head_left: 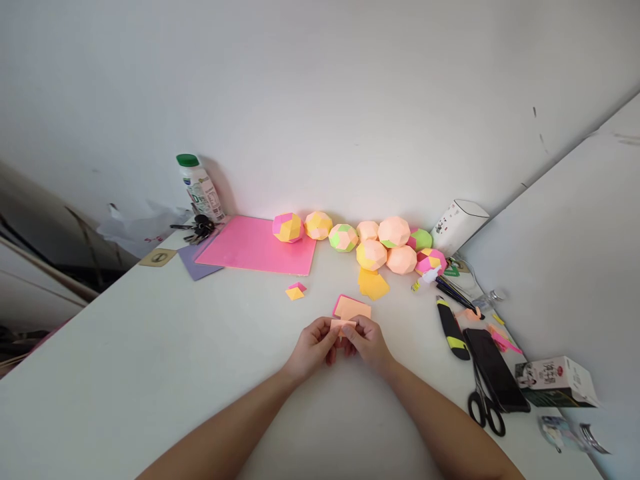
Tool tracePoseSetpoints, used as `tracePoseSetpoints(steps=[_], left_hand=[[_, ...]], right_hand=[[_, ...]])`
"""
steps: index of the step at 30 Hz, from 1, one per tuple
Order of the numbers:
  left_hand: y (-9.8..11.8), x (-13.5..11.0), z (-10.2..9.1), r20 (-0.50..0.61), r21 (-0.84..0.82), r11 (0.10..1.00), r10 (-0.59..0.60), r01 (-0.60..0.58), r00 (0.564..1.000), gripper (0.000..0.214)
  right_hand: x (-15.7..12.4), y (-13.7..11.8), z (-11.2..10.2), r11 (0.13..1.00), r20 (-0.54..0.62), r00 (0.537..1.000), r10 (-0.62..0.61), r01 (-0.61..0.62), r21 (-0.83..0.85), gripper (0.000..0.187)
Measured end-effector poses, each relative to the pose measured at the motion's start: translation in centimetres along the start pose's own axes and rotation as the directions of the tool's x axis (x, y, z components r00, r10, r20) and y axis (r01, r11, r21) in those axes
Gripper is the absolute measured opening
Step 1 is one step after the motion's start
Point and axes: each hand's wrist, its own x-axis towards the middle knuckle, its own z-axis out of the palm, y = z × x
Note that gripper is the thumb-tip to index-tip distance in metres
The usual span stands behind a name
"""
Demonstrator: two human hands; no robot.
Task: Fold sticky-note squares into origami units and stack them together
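My left hand (314,347) and my right hand (369,341) meet over the middle of the white table (150,373). Both pinch a small peach paper piece (343,325) between their fingertips. Just beyond the hands lies a small stack of peach and pink paper squares (351,308). A pile of yellow paper squares (373,285) lies further back. Several folded paper balls (371,254) in peach, yellow, pink and green sit in a row along the wall.
A pink sheet (255,253), a purple sheet (196,261), keys (199,228) and a green-capped bottle (200,188) are at back left. On the right lie a utility knife (453,331), a phone (495,369), scissors (484,407), pens (456,294) and a carton (557,381).
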Motion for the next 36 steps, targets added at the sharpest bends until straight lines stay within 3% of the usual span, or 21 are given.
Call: tracePoseSetpoints(steps=[36], left_hand=[[-0.8,0.2,-0.2,-0.006,-0.011,1.000,-0.026,0.026,1.000,0.034]], right_hand=[[0.0,0.1,0.0,1.000,-0.008,1.000,-0.004,0.004,0.011,0.027]])
